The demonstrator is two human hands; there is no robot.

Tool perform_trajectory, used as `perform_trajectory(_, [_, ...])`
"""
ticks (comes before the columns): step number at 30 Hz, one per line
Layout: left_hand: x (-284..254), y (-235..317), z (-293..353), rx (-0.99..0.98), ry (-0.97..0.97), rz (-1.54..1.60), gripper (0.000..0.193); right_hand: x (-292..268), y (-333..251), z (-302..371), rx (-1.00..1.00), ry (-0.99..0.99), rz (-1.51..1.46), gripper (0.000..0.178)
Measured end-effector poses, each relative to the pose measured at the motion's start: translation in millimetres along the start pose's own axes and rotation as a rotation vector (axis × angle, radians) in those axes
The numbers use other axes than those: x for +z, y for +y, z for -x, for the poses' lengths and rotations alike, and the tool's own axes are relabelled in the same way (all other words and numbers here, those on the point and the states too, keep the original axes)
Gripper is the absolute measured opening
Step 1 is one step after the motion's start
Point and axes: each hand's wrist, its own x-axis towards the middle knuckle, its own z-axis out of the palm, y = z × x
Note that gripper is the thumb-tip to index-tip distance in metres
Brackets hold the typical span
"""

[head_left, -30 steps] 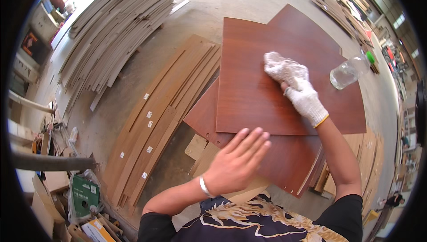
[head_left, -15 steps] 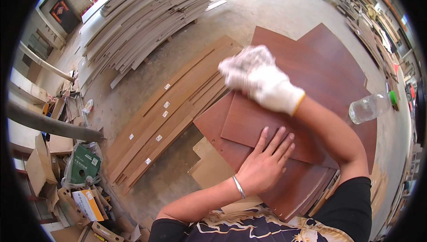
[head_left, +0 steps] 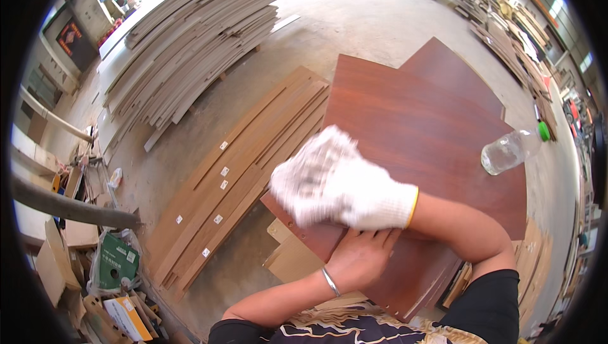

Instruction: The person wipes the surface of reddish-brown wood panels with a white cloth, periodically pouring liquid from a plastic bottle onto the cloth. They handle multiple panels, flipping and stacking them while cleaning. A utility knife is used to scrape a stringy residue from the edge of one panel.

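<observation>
Reddish-brown wood panels (head_left: 405,122) lie stacked and fanned out in front of me. My right hand (head_left: 370,195), in a white knit glove with a yellow edge, is closed on a bunched whitish cloth (head_left: 310,173) over the left edge of the stack; motion blurs its fingers. Below it, my bare left hand (head_left: 361,262) lies flat on the panels, a silver bracelet at its wrist. The glove hides the left fingertips. Small holes show near the lowest panel's edge.
A clear bottle with a green cap (head_left: 510,151) stands on the panels at the right. Brown boards (head_left: 240,173) with small white labels lie to the left, beyond cardboard pieces. A tall stack of grey boards (head_left: 190,46) rises behind. Cartons and scraps (head_left: 120,315) crowd the lower left.
My right hand has swept with the cloth toward me and to the left, and now covers my left fingertips. My left hand stays on the panels. The view has shifted slightly.
</observation>
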Motion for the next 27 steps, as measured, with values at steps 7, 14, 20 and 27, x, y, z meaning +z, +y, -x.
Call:
perform_trajectory(7, [-24.8,6.8,-8.7,0.078,-0.008,-0.319,0.068,-38.4,-6.7,183.4,0.951,0.705,-1.143,0.025])
perform_trajectory(14, [-70.2,11.9,-135.8,0.112,-0.05,-0.195,0.061,-19.6,-71.9,382.0,0.327,1.907,-1.282,0.065])
perform_trajectory(20, [19.7,21.4,-327.9,0.203,0.124,0.474,0.091,15.1,-64.4,438.0,0.282,2.051,-1.283,0.059])
perform_trajectory(27, [24.0,84.2,-364.4,0.114,0.011,0.62,0.056,3.7,-53.2,434.1,0.079,1.941,-1.597,0.058])
